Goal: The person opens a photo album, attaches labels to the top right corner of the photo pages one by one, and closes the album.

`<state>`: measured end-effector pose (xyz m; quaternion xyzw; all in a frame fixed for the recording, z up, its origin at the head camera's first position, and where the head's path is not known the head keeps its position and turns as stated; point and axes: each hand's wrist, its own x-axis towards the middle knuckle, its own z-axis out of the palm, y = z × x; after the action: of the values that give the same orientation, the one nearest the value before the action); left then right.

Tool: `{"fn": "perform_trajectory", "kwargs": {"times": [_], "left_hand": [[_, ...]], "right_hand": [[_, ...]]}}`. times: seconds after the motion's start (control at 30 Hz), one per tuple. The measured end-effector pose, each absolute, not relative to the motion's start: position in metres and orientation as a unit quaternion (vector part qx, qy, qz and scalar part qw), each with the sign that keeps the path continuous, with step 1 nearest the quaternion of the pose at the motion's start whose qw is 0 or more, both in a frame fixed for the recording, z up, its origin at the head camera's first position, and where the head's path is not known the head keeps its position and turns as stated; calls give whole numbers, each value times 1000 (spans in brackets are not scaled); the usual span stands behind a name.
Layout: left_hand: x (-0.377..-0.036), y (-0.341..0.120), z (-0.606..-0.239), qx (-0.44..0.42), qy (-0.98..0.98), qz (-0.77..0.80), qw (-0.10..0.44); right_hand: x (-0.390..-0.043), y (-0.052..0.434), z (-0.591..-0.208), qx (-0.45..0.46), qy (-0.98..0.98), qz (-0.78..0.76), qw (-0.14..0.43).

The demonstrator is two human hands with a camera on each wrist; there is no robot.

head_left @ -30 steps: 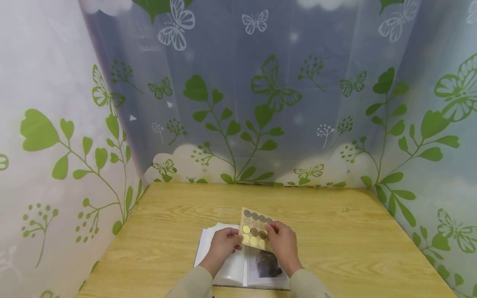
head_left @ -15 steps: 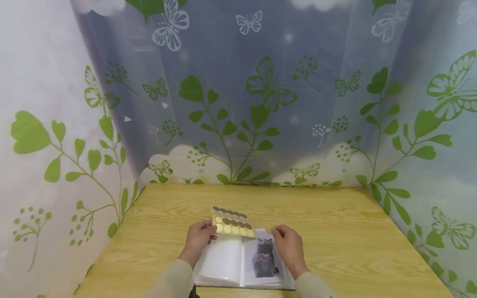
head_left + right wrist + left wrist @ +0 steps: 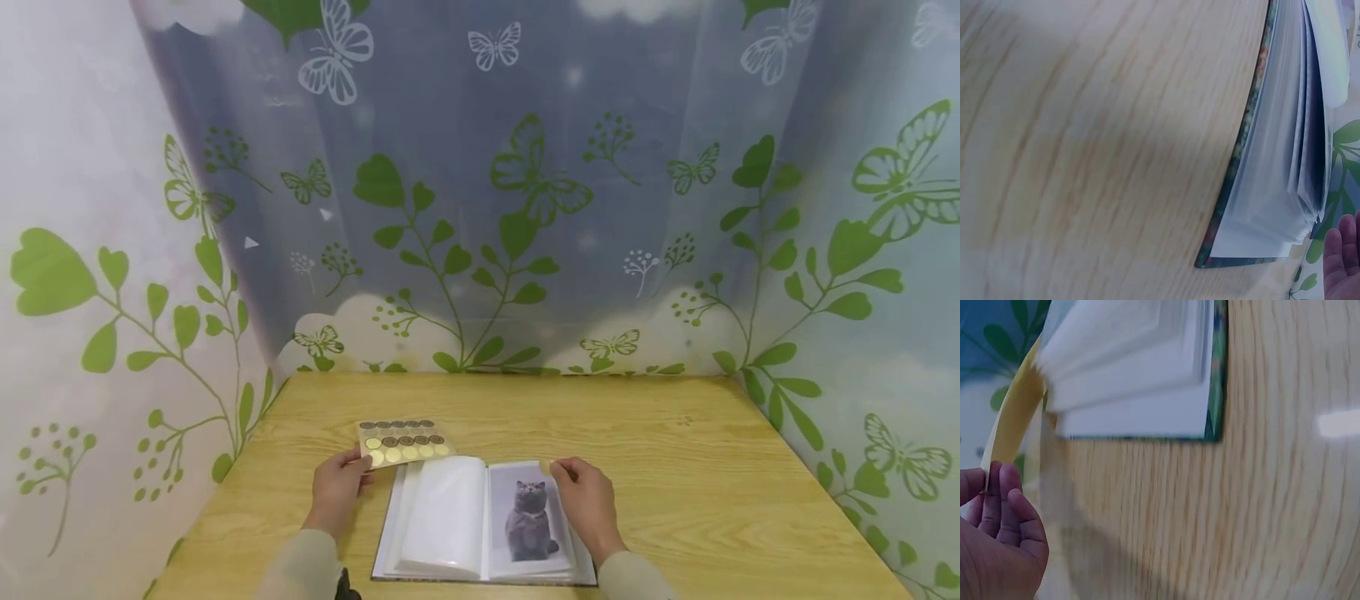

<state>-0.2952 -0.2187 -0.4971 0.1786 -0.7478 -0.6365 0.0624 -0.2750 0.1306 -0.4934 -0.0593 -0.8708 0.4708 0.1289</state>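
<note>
A sheet of round gold stickers (image 3: pixel 403 442) is pinched at its near left corner by my left hand (image 3: pixel 337 489), just beyond the album's left page. Some circles on it look gold, others dark, and one row looks pale. In the left wrist view the sheet's yellowish side (image 3: pixel 1019 419) rises from between thumb and fingers. An open photo album (image 3: pixel 442 521) lies below, with a photo of a grey cat (image 3: pixel 530 521) on the right page. At that page's upper right corner, my right hand (image 3: pixel 588 500) pinches a small gold sticker (image 3: pixel 552 465), mostly hidden by the fingertips.
The album rests on a wood-grain table (image 3: pixel 675 467) near its front edge. Fabric (image 3: pixel 480 167) printed with leaves and butterflies closes off the back and both sides. A small dark object (image 3: pixel 345 586) shows by the left sleeve.
My left hand has carried the sticker sheet left, away from the right hand and off the cat photo. The right hand has parted from the sheet and stays by the right page.
</note>
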Motion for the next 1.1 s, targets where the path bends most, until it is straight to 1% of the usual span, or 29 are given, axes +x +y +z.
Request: {"fn": "perform_trajectory", "kwargs": {"times": [0.23, 0.37, 0.47, 0.7, 0.8, 0.9, 1.1], "left_hand": [[-290, -248, -505, 228, -745, -621, 84], [-288, -255, -507, 268, -745, -600, 114], [-285, -257, -505, 282, -756, -579, 118], [-275, -258, -496, 255, -791, -552, 68], [-274, -254, -495, 242, -795, -553, 60], [-278, -245, -495, 226, -806, -544, 64], [-287, -214, -490, 170, -841, -504, 101]], "right_hand": [[-274, 130, -493, -66, -872, 467, 129], [-273, 130, -492, -58, -872, 466, 135], [-272, 130, -491, -55, -871, 470, 135], [-273, 132, -491, -56, -870, 472, 128], [-274, 133, -493, -57, -871, 471, 124], [-275, 135, -493, -62, -872, 468, 126], [-276, 137, -494, -69, -876, 458, 133]]}}
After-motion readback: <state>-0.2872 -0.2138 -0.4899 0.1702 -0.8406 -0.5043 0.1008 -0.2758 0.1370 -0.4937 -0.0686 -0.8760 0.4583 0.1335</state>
